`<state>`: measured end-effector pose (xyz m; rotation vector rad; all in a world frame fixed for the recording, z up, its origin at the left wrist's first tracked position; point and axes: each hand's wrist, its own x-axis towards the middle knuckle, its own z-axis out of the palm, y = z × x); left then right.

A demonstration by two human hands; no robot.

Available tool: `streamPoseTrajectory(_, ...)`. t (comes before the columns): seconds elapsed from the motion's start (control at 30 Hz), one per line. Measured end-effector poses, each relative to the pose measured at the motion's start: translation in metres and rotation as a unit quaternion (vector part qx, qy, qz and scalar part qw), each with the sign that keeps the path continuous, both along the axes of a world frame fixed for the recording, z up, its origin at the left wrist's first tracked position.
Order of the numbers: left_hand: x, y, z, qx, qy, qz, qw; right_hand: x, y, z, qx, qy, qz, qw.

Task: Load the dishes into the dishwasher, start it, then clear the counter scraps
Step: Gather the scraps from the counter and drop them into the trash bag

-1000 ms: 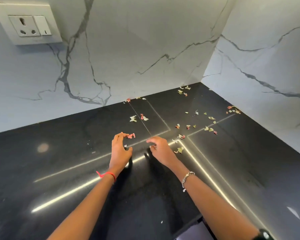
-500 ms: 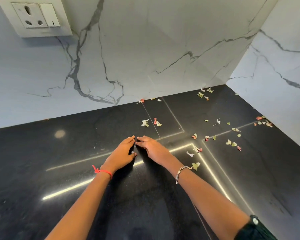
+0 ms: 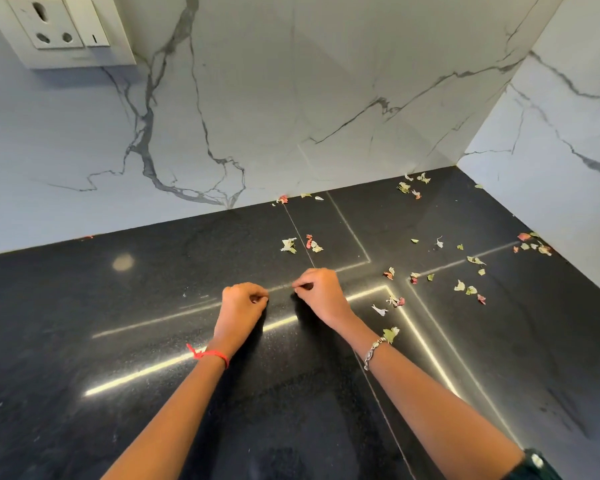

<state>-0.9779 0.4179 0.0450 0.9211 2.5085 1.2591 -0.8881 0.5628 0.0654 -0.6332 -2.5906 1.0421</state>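
Small red, green and white scraps (image 3: 468, 289) lie scattered over the black counter (image 3: 118, 341), mostly right of my hands and toward the back corner. A pair of scraps (image 3: 288, 244) lies just beyond my hands. My left hand (image 3: 243, 304) rests on the counter with its fingers curled in, a reddish bit showing between them. Close beside it, my right hand (image 3: 323, 296) has its fingers curled and its thumb and forefinger pinched together at the counter surface; what they pinch is too small to make out.
White marble walls (image 3: 291, 116) meet in a corner at the back right. A wall socket (image 3: 66, 26) sits at the upper left. More scraps lie against the back wall (image 3: 413, 187) and the right wall (image 3: 534, 242). One green scrap (image 3: 391, 335) lies by my right wrist.
My hands slid together over the red scrap that lay by my left fingers, then curled into fists. That scrap no longer lies on the counter.
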Motion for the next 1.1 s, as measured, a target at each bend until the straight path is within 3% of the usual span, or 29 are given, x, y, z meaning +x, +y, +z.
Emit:
streamPoseTrajectory(0.07, 0.001, 0.011, 0.005, 0.073, -0.193, 0.091, 0.974, -0.001, 0.000, 0.009, -0.091, 0.046, -0.059, 0.993)
streamPoseTrajectory(0.1, 0.002, 0.017, 0.008, 0.137, -0.313, 0.113, 0.933, -0.002, 0.000, 0.015, -0.135, 0.062, -0.069, 0.986)
streamPoseTrajectory(0.17, 0.002, 0.029, 0.013, 0.260, -0.507, 0.131, 0.812, -0.005, -0.002, 0.026, -0.183, 0.089, -0.060, 0.977)
streamPoseTrajectory(0.3, 0.007, 0.046, 0.022, 0.379, -0.682, 0.163, 0.604, -0.011, -0.010, 0.042, -0.097, 0.118, 0.009, 0.988)
streamPoseTrajectory(0.37, 0.008, 0.052, 0.025, 0.421, -0.703, 0.166, 0.549, -0.013, -0.013, 0.045, -0.043, 0.102, 0.046, 0.993)
streamPoseTrajectory(0.47, 0.008, 0.057, 0.029, 0.425, -0.710, 0.158, 0.539, -0.016, -0.019, 0.046, -0.014, 0.057, 0.062, 0.996)
streamPoseTrajectory(0.57, 0.002, 0.064, 0.032, 0.424, -0.717, 0.165, 0.528, -0.021, -0.018, 0.051, -0.066, 0.110, 0.025, 0.991)
streamPoseTrajectory(0.67, -0.005, 0.070, 0.034, 0.441, -0.745, 0.132, 0.484, -0.029, -0.002, 0.056, -0.175, 0.171, -0.039, 0.969)
streamPoseTrajectory(0.73, -0.012, 0.071, 0.032, 0.445, -0.760, 0.115, 0.460, -0.037, 0.016, 0.050, -0.153, 0.133, -0.096, 0.975)
streamPoseTrajectory(0.83, -0.022, 0.070, 0.031, 0.443, -0.759, 0.116, 0.463, -0.046, 0.040, 0.025, -0.078, -0.009, -0.125, 0.989)
streamPoseTrajectory(0.93, -0.031, 0.070, 0.030, 0.446, -0.747, 0.123, 0.478, -0.058, 0.048, -0.001, -0.073, -0.118, -0.086, 0.987)
streamPoseTrajectory(1.1, -0.045, 0.071, 0.025, 0.453, -0.727, 0.146, 0.495, -0.076, 0.041, -0.020, -0.017, -0.111, 0.025, 0.993)
